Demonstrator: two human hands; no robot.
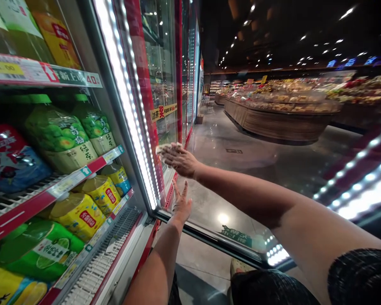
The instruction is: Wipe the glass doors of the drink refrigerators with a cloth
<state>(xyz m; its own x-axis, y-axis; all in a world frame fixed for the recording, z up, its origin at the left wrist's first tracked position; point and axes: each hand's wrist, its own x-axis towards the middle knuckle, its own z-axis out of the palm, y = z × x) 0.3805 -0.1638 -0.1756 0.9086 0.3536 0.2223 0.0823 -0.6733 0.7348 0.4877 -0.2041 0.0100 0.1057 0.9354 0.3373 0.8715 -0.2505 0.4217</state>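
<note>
My right hand (181, 161) is at the hinge side of an open glass cooler door, closed on a pale, crumpled cloth (169, 148) under its fingers. The cloth appears pressed against the glass, though the exact contact is hard to see. Lower down, my left hand (181, 204) has its fingers spread and holds nothing visible. It is close to the door's dark bottom frame (216, 242) and the glass; I cannot tell whether it touches them. A bright strip of lights (130, 97) runs along the cooler's edge beside both hands.
On the left, cooler shelves hold green tea bottles (66, 135), yellow-labelled bottles (85, 212) and a lime drink bottle (41, 250). A red price rail (66, 180) edges one shelf. Beyond the glass stands a curved wooden display counter (273, 120) on a shiny floor (209, 165).
</note>
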